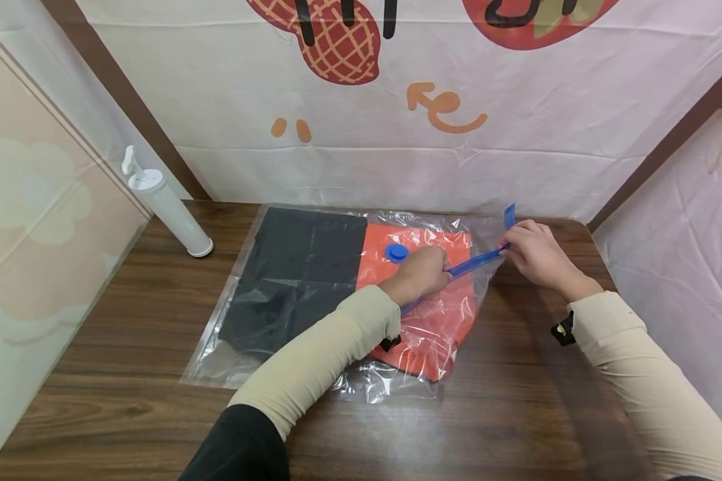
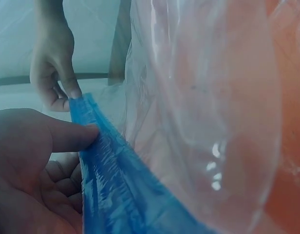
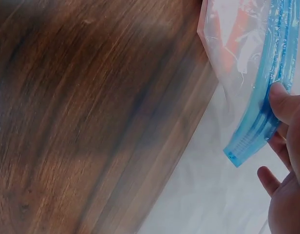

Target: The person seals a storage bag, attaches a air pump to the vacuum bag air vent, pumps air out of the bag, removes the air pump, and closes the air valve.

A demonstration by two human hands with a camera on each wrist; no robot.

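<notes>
A clear vacuum storage bag [image 1: 345,387] lies on the table with dark cloth [image 1: 307,257] and orange-red cloth [image 1: 418,334] inside. Its blue zip strip [image 1: 475,263] is lifted and slants across the bag's right part. My left hand [image 1: 420,272] pinches the strip partway along, its thumb [image 2: 74,136] flat on the blue band. At the far end of the strip, my right hand [image 1: 535,254] pinches it between thumb and fingers, and a short blue tip [image 3: 237,151] sticks out past them. A round blue valve [image 1: 396,252] shows just beyond my left hand.
A white hand pump [image 1: 171,210] stands at the table's back left. The brown wooden table [image 1: 126,374] meets a printed cloth backdrop [image 1: 349,167] behind, with more cloth hanging at both sides. The bag's far edge lies close to the table's back edge.
</notes>
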